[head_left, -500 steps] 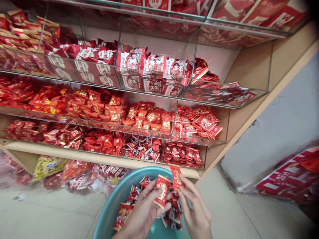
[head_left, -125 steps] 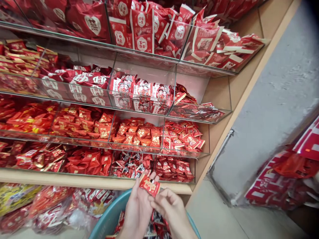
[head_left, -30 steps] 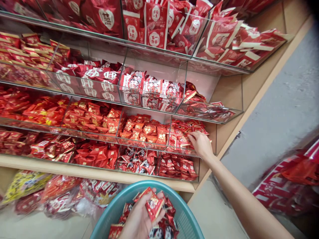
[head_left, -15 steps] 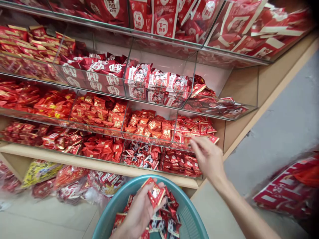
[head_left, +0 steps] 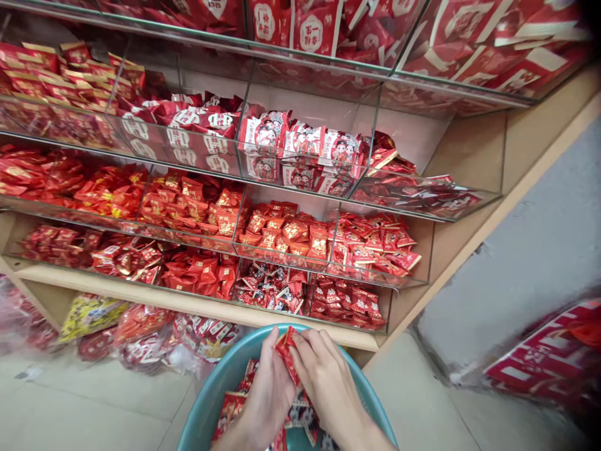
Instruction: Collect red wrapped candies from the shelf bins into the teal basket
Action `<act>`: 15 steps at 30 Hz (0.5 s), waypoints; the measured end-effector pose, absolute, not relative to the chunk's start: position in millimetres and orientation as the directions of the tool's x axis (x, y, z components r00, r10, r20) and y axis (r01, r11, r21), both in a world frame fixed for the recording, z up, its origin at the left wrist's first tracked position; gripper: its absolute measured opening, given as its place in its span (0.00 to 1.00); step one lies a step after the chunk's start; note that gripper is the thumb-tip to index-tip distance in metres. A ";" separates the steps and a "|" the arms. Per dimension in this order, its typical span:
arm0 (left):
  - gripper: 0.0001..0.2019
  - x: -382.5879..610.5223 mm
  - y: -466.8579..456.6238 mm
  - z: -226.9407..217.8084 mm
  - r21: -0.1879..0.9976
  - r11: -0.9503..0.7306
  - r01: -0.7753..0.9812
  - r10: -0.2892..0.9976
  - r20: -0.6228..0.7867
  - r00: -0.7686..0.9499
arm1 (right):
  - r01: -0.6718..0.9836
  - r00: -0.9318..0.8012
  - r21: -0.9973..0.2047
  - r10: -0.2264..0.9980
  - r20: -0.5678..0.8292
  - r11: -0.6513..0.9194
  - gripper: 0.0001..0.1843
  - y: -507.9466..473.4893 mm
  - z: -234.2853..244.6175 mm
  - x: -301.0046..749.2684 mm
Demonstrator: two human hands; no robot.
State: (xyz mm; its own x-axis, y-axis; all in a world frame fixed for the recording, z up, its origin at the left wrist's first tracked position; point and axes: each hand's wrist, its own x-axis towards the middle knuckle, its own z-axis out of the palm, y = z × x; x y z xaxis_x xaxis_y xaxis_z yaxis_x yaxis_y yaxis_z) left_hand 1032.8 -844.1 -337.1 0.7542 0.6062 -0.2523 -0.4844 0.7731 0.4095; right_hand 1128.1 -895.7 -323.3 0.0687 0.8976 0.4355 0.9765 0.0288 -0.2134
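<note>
Over the teal basket (head_left: 375, 407), my left hand (head_left: 268, 394) is cupped around a small red wrapped candy packet (head_left: 287, 356). My right hand (head_left: 331, 382) meets it from the right, its fingers bent and closed against the same packet. Whether more packets lie between the palms is hidden. Below the hands, more red wrapped candies (head_left: 230, 410) lie in the basket, some with black and white print.
A wooden shelf unit (head_left: 197, 304) with clear dividers holds rows of red packets (head_left: 375, 241). Bagged sweets (head_left: 206, 335) and a yellow bag (head_left: 91, 316) lie beneath it. At right are a grey wall (head_left: 507, 275) and a red-and-white bag (head_left: 539, 351) on the tiled floor.
My right hand has come down and left from the lower right shelf compartment to my left hand above the basket. My left hand still holds a red packet, now turned more upright.
</note>
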 end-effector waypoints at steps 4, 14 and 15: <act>0.15 1030.4 -843.6 -340.5 0.435 0.738 -0.515 0.648 -0.246 0.720 | 0.886 0.119 -0.447 0.870 0.479 0.124 0.17 -902.4 -319.9 1122.3; 0.06 1031.3 -847.2 -335.6 0.473 0.695 -0.542 0.704 -0.293 0.647 | 0.617 0.325 -0.753 0.796 0.510 0.231 0.12 -913.6 -317.4 1131.1; 0.06 1031.3 -847.2 -335.0 0.469 0.698 -0.541 0.701 -0.297 0.648 | 0.625 0.335 -0.750 0.794 0.508 0.216 0.12 -914.1 -319.6 1132.3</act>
State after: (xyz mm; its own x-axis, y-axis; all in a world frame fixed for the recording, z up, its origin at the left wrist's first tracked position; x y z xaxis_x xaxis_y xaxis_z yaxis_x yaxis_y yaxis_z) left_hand 1031.3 -847.2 -335.0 0.6482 0.7013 -0.2966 -0.5407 0.6982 0.4691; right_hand 1132.3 -914.1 -319.6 0.3352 0.7936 0.5077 0.6251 0.2159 -0.7501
